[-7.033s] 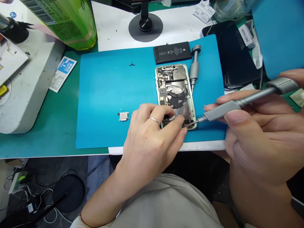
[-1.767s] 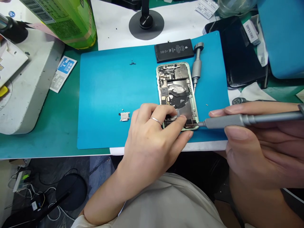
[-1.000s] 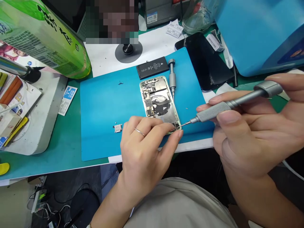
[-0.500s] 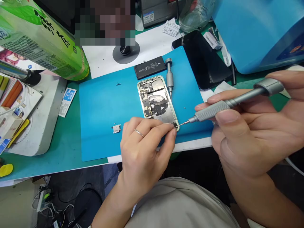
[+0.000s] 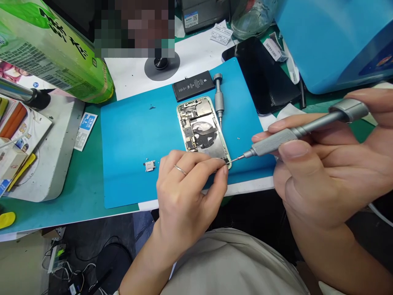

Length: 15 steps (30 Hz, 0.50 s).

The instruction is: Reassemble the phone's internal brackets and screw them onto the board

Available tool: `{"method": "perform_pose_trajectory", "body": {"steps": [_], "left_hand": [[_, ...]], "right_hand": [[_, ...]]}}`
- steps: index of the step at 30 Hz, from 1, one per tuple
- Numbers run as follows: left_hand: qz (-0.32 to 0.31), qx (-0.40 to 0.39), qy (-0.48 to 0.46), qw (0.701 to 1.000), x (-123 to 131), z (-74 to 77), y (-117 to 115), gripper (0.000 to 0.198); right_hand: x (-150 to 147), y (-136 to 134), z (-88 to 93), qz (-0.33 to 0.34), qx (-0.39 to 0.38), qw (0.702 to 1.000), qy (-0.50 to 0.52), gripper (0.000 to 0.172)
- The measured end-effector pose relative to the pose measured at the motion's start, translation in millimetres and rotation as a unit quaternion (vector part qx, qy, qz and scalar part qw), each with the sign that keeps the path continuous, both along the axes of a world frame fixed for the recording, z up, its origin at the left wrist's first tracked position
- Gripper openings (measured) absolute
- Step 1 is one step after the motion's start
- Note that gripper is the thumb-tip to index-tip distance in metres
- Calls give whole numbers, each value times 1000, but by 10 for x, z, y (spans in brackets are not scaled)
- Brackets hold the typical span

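Note:
An opened phone housing (image 5: 218, 143) lies on a blue mat (image 5: 129, 135), its circuit board and parts exposed. My right hand (image 5: 325, 172) grips a grey precision screwdriver (image 5: 273, 142), whose thin tip reaches the housing's lower right corner. At that same corner, my left hand (image 5: 190, 184) has thumb and index finger pinched together by the tip; what they hold, if anything, is too small to make out. The left hand hides the housing's lower left part. Above the housing lies a black phone battery (image 5: 194, 86), with a second grey screwdriver (image 5: 219, 98) beside it.
A small metal SIM tray reader (image 5: 150, 166) and tiny parts (image 5: 152, 107) lie on the mat. Behind it on the right are a black phone screen (image 5: 262, 78) and a blade box (image 5: 275, 50). A green bottle (image 5: 73, 53) stands at the left, a blue container (image 5: 337, 45) at the right.
Both hands and the screwdriver hold nearly the same place at the housing's corner. The whole view has shifted slightly; nothing has been picked up or let go.

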<state>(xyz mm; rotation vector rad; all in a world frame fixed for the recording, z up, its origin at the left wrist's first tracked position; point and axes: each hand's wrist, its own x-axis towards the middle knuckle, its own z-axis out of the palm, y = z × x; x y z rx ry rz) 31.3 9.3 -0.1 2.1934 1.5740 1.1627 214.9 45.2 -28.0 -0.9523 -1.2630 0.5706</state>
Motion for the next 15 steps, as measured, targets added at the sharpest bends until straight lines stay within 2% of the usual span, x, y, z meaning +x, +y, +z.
{"method": "perform_pose_trajectory", "body": {"steps": [9, 15], "left_hand": [[-5, 4, 9, 1000, 1, 23, 8, 11], [-3, -3, 11, 1000, 2, 12, -1, 11]], "right_hand": [[-21, 17, -19, -25, -5, 999, 20, 47], [-34, 2, 5, -6, 17, 999, 27, 49]]}}
